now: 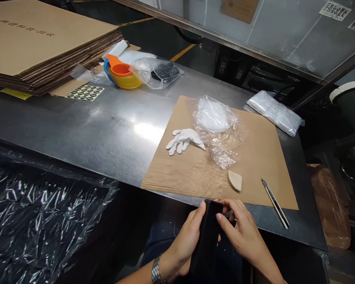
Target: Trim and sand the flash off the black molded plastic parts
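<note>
A long black object [206,240] is held over my lap, below the table's front edge. Along its left side, my left hand [187,241] is wrapped with the thumb near the top end. My right hand [239,228] has its fingers bent at the top right corner of the object; whether they pinch anything there is hard to make out. Just beyond the hands lies a beige quarter-round pad [234,181] on a cardboard sheet [189,177]. A white glove [185,140] and crumpled clear plastic bags [214,118] rest farther up the sheet, and a cutter knife [274,203] is at its right.
Stacked cardboard [53,39] fills the table's back left. Near it are a sticker sheet [85,92], nested orange and yellow scoops [122,73] and a bagged black item [165,71]. A plastic-wrapped pack [275,112] lies back right. Black plastic sheeting [41,221] is at lower left.
</note>
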The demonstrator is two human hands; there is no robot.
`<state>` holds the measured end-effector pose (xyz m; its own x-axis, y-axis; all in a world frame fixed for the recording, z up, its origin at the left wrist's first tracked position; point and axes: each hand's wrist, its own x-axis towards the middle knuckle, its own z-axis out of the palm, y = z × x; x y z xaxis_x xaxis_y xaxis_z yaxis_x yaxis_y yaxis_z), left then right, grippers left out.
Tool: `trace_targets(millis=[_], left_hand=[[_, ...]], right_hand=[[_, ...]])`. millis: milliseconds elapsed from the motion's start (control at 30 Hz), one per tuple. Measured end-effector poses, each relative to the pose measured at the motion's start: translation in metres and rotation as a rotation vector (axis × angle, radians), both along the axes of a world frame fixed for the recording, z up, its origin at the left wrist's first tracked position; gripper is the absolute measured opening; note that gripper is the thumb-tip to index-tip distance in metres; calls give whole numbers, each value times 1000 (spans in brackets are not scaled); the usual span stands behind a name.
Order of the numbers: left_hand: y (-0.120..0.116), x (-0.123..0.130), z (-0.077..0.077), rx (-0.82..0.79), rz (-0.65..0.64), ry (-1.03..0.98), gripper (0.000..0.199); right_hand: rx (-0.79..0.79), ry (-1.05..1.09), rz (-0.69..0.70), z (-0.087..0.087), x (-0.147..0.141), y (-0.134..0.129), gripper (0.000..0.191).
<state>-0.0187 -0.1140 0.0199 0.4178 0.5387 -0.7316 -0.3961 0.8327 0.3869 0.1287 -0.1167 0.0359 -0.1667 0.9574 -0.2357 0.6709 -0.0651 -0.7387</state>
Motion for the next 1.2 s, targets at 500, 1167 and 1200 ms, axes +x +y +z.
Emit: trace_targets(millis=[500, 1167, 1200], left_hand=[[3, -13, 4, 535, -285, 169, 43], [37, -20, -14, -191, -116, -284, 71], [40, -21, -14, -207, -98, -296, 71]], right_hand=[[-127, -138, 244, 18, 2, 21, 14], [-366, 299, -31, -5, 16, 47, 31], [-342, 281, -39, -6, 17, 47, 32]])
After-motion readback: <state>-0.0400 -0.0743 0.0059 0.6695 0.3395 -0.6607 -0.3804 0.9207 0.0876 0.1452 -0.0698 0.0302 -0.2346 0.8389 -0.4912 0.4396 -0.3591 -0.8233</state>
